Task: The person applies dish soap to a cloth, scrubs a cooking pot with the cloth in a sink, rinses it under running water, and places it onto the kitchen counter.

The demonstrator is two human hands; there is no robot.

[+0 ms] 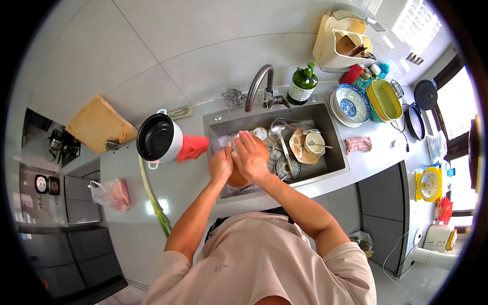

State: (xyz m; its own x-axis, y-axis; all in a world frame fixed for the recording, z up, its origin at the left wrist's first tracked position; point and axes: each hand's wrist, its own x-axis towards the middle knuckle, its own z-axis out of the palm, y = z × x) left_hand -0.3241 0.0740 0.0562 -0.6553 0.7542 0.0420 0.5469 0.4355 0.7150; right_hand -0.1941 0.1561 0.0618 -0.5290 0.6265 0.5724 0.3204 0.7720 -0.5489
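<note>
Over the left part of the sink [335,147], my two hands are pressed against each other. My left hand [220,163] is closed, its fingers curled, and what it holds, if anything, is hidden. My right hand [249,158] lies flat against it with the fingers stretched out. Just beneath them is an orange-brown rounded bowl [262,148], mostly covered by the hands. To their right in the sink are a metal ladle [283,140], a small white bowl [314,143], a stained dish [297,147] and a patterned bowl [287,169].
A grey faucet [259,86] arches behind the sink, beside a green soap bottle [304,84]. Left stand a black-lined pot [155,137], a red cloth [193,148], a green onion [150,193] and a cutting board [99,124]. Stacked bowls [352,103] and raw meat [358,144] lie right.
</note>
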